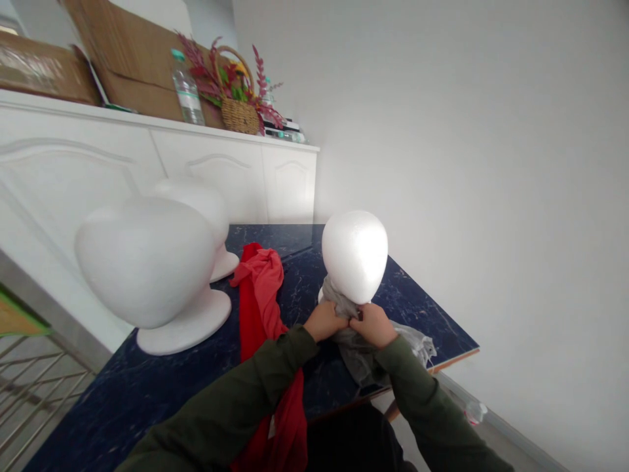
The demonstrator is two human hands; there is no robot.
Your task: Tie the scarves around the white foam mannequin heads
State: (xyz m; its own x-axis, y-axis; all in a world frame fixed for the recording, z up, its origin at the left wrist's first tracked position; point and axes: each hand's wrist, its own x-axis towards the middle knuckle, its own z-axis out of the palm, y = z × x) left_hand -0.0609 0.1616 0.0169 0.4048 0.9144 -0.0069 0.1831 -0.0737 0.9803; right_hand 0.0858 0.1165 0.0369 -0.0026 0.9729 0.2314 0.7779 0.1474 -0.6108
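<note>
Your left hand (323, 321) and right hand (374, 326) clench a grey cloth (361, 347) bunched under a foam head (354, 255) on the table (432, 321), its dome bare; a red cloth (258, 288) lies beside them, and two more foam heads (145, 262) stand uncovered nearby

left hand (324, 321) | right hand (374, 326) | clutching grey cloth (356, 347) (under foam head (354, 257))

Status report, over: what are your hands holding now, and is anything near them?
Left hand, right hand gripping gray cloth under foam head. Red cloth on the left.
</note>
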